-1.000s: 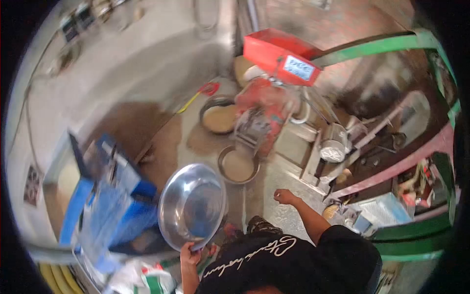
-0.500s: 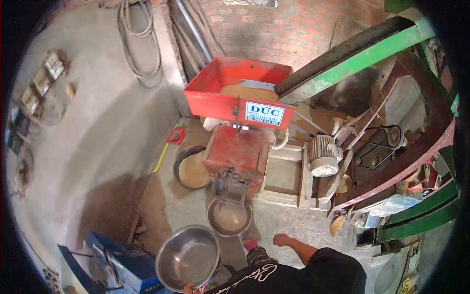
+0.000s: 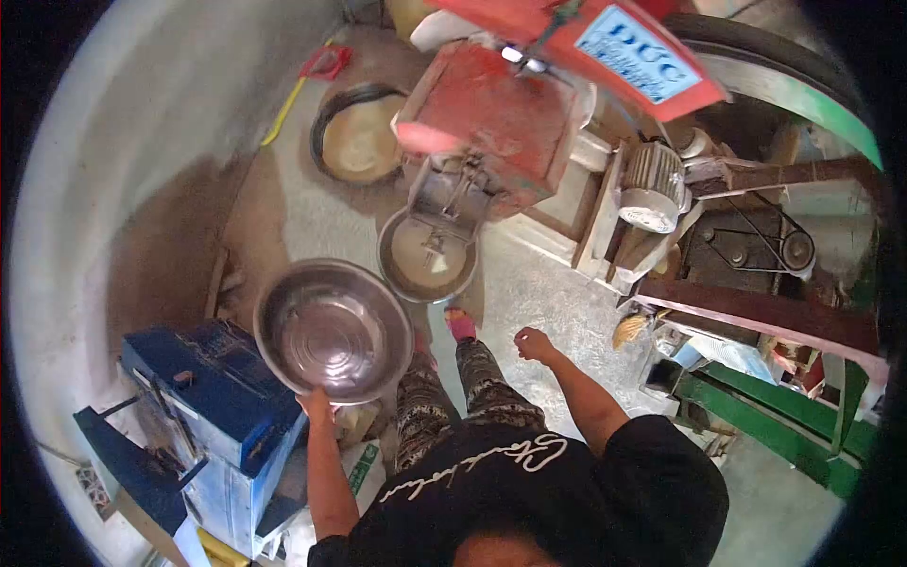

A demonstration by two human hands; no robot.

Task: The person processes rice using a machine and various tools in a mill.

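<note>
My left hand [image 3: 316, 404] grips the near rim of a large empty steel basin [image 3: 333, 329], held out in front of me above the concrete floor. My right hand [image 3: 534, 344] hangs free at my side with loosely curled fingers and holds nothing. Ahead stands a red milling machine [image 3: 491, 113] with a red hopper [image 3: 605, 47] on top. Under its spout sits a steel basin [image 3: 427, 257] with pale flour in it. My feet are just short of that basin.
A second round basin of flour [image 3: 357, 144] lies on the floor beyond, near a red dustpan with a yellow handle [image 3: 307, 76]. A blue machine [image 3: 203, 416] stands at my left. An electric motor [image 3: 650, 184], a belt pulley [image 3: 794, 248] and green frame parts [image 3: 775, 425] are at the right.
The view has tilted down and I have come closer to the red machine. The steel basin in my left hand has risen in the frame toward the flour basin.
</note>
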